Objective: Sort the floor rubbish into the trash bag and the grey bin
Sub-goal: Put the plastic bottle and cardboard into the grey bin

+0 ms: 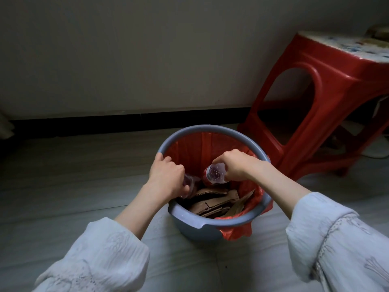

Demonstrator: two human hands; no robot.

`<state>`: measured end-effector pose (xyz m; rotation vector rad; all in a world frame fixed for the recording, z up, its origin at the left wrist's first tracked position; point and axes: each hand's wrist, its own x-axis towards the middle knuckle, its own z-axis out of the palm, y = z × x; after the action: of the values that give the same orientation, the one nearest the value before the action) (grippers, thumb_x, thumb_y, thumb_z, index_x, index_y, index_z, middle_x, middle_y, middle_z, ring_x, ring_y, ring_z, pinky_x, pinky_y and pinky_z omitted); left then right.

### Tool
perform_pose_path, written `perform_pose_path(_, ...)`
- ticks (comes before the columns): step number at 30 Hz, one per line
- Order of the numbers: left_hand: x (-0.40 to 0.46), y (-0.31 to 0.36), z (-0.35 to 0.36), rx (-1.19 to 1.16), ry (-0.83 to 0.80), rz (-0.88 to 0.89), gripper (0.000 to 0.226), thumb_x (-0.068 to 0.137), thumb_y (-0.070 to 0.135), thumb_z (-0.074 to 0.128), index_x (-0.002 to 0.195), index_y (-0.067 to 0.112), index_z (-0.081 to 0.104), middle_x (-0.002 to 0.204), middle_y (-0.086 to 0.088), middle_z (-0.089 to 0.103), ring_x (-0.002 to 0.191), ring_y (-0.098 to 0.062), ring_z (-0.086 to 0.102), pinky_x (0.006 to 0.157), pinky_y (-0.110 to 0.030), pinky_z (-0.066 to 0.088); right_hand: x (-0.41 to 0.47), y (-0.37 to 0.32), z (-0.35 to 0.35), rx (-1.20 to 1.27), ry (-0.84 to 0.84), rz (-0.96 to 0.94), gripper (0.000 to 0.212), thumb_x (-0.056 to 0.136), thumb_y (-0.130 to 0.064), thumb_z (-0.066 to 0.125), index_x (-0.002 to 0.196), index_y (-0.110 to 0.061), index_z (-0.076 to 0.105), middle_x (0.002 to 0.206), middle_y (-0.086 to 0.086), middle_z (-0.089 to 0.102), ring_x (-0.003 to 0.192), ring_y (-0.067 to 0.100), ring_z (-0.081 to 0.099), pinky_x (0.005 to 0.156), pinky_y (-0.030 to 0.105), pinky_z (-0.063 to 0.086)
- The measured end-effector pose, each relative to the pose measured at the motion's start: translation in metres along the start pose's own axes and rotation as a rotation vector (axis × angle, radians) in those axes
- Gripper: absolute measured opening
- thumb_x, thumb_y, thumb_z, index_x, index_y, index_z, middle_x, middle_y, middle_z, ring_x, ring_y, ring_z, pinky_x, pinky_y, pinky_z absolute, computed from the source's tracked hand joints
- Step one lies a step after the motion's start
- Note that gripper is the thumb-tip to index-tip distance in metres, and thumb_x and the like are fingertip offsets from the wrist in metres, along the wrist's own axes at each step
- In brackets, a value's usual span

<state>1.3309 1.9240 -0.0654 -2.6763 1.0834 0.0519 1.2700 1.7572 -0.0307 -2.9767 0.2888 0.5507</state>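
A grey round bin stands on the floor, lined with a red plastic bag. Brown cardboard pieces lie inside it. My right hand is shut on a clear plastic bottle with a red label, held base-up over the bin's opening. My left hand reaches over the left rim and grips a second clear plastic bottle, mostly hidden under the hand and inside the bin.
A red plastic stool stands right behind the bin on the right. A wall with a dark skirting board runs across the back. Grey floor tiles stretch to the left and front.
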Motion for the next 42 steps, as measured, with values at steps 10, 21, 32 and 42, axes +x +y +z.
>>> perform_pose_path(10,-0.005,-0.001,0.004,-0.165,-0.009,0.091,0.068,0.072,0.075,0.047,0.121,0.030,0.056,0.100,0.003,0.066,0.107,-0.018,0.042,0.094,-0.038,0.023,0.009,0.008,0.012,0.097,-0.079,-0.016,0.061,0.082,-0.021,0.062,0.137,-0.035,0.041,0.135,0.008,0.050,0.123,0.026,0.046,0.091,0.032,0.044)
perform_pose_path(21,-0.001,-0.005,0.005,-0.087,-0.112,0.188,0.077,0.068,0.079,0.046,0.131,0.034,0.048,0.127,0.006,0.053,0.118,-0.018,0.040,0.096,-0.037,0.022,0.007,-0.004,0.028,0.061,-0.228,-0.058,0.066,0.089,-0.024,0.052,0.147,-0.026,0.022,0.156,0.003,0.021,0.138,0.026,0.030,0.110,0.033,0.031)
perform_pose_path(32,-0.009,-0.004,0.003,-0.268,0.026,0.099,0.050,0.078,0.068,0.048,0.119,0.041,0.057,0.106,0.004,0.066,0.107,-0.012,0.049,0.093,-0.033,0.024,-0.026,0.011,0.039,0.223,0.181,-0.038,0.046,0.084,-0.036,0.063,0.123,-0.019,0.046,0.124,0.002,0.047,0.115,0.026,0.051,0.098,0.038,0.042)
perform_pose_path(42,-0.005,-0.001,0.004,-0.247,-0.007,0.055,0.053,0.078,0.064,0.053,0.122,0.035,0.056,0.111,0.005,0.066,0.111,-0.015,0.050,0.094,-0.034,0.024,-0.031,-0.004,0.050,0.214,0.224,-0.042,0.051,0.088,-0.033,0.060,0.136,-0.024,0.045,0.130,0.006,0.056,0.122,0.030,0.050,0.099,0.040,0.041)
